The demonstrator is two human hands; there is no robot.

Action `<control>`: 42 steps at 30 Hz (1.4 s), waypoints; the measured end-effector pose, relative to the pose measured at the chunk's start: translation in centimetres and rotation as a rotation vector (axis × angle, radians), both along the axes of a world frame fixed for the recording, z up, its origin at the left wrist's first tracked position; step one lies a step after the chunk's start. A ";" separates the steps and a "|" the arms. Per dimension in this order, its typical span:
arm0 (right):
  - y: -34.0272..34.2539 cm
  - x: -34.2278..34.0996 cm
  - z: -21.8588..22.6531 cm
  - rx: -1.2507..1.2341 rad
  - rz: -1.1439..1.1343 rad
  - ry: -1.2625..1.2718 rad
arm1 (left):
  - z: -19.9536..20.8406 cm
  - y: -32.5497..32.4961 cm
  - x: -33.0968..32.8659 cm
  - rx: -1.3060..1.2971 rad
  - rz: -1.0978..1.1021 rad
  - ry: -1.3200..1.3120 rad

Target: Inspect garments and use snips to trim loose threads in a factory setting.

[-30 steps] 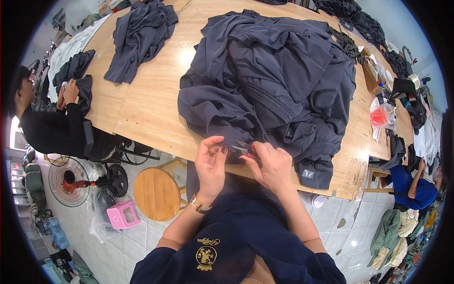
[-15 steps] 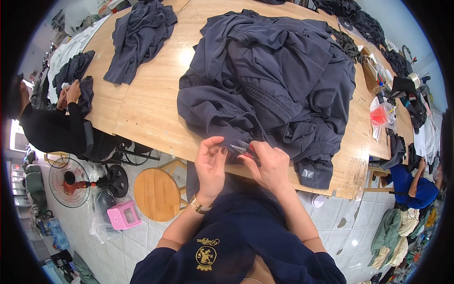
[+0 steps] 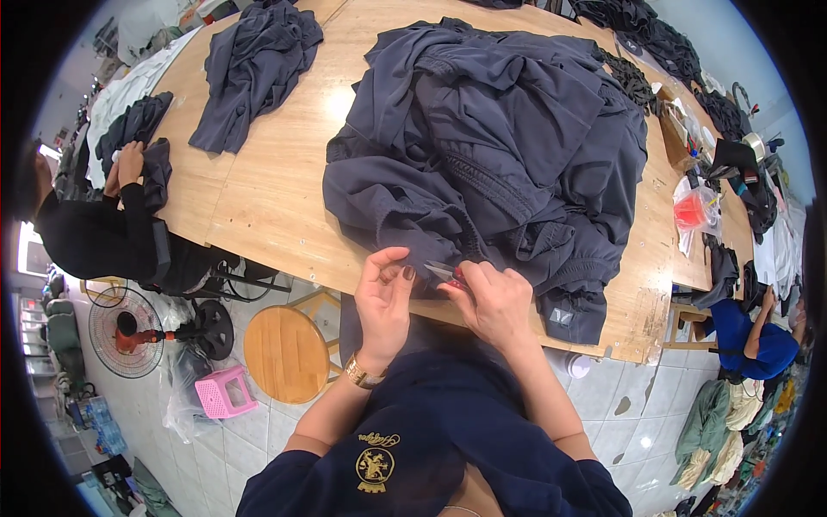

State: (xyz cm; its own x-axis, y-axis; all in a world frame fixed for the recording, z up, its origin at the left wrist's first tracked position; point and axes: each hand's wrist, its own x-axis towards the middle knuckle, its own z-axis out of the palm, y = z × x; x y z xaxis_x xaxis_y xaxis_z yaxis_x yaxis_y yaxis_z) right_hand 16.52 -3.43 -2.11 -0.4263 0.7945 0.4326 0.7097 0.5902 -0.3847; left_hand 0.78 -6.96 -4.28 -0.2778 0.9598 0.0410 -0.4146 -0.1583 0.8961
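Note:
A big heap of dark grey garments covers the middle of the wooden table. At the table's near edge my left hand pinches a fold of the grey cloth between thumb and fingers. My right hand holds a small thread snipper with a red grip, its metal tip pointing left onto the same fold. The two hands are almost touching. A gold watch sits on my left wrist.
A second grey garment lies at the table's far left. A person in black at the left handles dark cloth. A round wooden stool, pink small stool and floor fan stand below. A person in blue is at right.
My hands stay at the table's near edge on the same fold, with only slight finger shifts. The person at the left has moved their hands on the dark cloth.

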 end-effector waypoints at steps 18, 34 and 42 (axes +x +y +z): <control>0.4 -0.5 -0.6 0.008 0.016 0.187 | 0.6 0.0 0.2 -0.024 0.000 0.111; 0.3 0.1 -0.2 0.038 0.009 0.001 | 0.2 0.1 0.0 -0.011 0.001 0.062; 0.5 0.2 0.7 0.050 0.027 -0.074 | 0.4 -0.1 0.0 -0.023 0.012 0.100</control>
State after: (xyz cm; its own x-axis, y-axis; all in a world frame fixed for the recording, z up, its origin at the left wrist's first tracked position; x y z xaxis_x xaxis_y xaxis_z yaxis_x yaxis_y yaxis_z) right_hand 16.75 -2.97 -1.38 -0.4794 0.7605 0.4380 0.7186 0.6266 -0.3015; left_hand 0.78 -7.03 -3.87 -0.2846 0.9575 0.0468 -0.3209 -0.1411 0.9365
